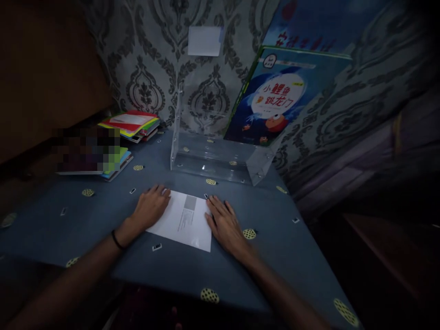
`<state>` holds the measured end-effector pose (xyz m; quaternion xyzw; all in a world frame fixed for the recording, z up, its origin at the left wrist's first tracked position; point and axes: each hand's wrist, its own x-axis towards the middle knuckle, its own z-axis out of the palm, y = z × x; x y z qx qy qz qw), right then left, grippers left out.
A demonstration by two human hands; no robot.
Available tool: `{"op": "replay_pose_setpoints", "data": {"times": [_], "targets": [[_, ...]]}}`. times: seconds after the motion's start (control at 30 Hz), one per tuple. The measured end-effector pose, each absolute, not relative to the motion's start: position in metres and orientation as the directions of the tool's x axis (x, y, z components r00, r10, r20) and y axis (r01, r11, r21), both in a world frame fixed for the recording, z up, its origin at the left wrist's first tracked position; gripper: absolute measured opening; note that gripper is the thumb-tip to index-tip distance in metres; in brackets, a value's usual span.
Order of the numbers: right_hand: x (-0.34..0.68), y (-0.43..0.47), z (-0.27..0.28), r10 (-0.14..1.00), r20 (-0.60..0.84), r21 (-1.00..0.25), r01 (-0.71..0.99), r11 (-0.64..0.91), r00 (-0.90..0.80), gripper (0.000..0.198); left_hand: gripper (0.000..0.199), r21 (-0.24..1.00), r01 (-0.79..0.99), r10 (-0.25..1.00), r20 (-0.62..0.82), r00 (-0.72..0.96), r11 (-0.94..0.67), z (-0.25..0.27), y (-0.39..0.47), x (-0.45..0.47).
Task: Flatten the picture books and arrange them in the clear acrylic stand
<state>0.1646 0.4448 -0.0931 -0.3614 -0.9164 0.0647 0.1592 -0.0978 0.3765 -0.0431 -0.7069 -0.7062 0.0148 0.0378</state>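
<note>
A white printed sheet or thin booklet [195,229] lies flat on the table, with a grey block and small text near its middle; I cannot tell which it is. My left hand [151,206] rests palm down over its left edge, fingers stretched and gripping nothing. On the opposite side, my right hand [225,224] lies flat with its fingers apart, touching the right edge. Behind the sheet stands a clear acrylic book stand [213,172]. A blue picture book [275,101] with a fish on its cover leans upright at the stand's right side.
Stacked books [137,121] lie at the back left, with more books [118,162] in front, partly blurred out. A patterned blue cloth covers the table [178,279]. Another blue cover [330,23] shows above the picture book, and a white card [204,41] is on the wall.
</note>
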Motion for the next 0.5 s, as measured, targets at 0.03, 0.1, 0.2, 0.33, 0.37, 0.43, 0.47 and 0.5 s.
{"op": "replay_pose_setpoints", "data": {"times": [0.03,0.1,0.2,0.33,0.37,0.43,0.47,0.5], "targets": [[0.164,0.445,-0.094,0.683,0.246,-0.234,0.642,0.731,-0.688,0.048,0.034,-0.084,0.996,0.999,0.036,0.013,-0.01,-0.043,0.376,-0.094],[0.164,0.446,-0.094,0.68,0.249,-0.237,0.638,0.733,-0.689,0.048,0.04,-0.066,0.996,0.997,0.044,0.07,-0.067,-0.046,0.375,-0.085],[0.164,0.447,-0.095,0.666,0.27,-0.232,0.625,0.746,-0.695,0.047,0.045,0.024,0.976,0.974,0.067,0.216,-0.218,-0.054,0.373,-0.071],[0.164,0.449,-0.096,0.658,0.288,-0.214,0.622,0.753,-0.696,0.048,0.042,0.056,0.966,0.964,0.105,0.246,-0.252,-0.067,0.372,-0.073],[0.164,0.449,-0.097,0.658,0.295,-0.21,0.625,0.752,-0.693,0.049,0.042,0.054,0.973,0.97,0.107,0.217,-0.224,-0.068,0.372,-0.077],[0.164,0.451,-0.1,0.652,0.32,-0.198,0.625,0.755,-0.687,0.048,0.042,0.049,0.987,0.983,0.113,0.148,-0.154,-0.069,0.37,-0.09],[0.165,0.452,-0.103,0.645,0.338,-0.19,0.621,0.76,-0.685,0.048,0.041,0.048,0.991,0.986,0.12,0.116,-0.122,-0.068,0.369,-0.096],[0.165,0.453,-0.106,0.634,0.358,-0.179,0.616,0.767,-0.685,0.048,0.041,0.05,0.994,0.988,0.127,0.089,-0.097,-0.067,0.367,-0.102]]}}
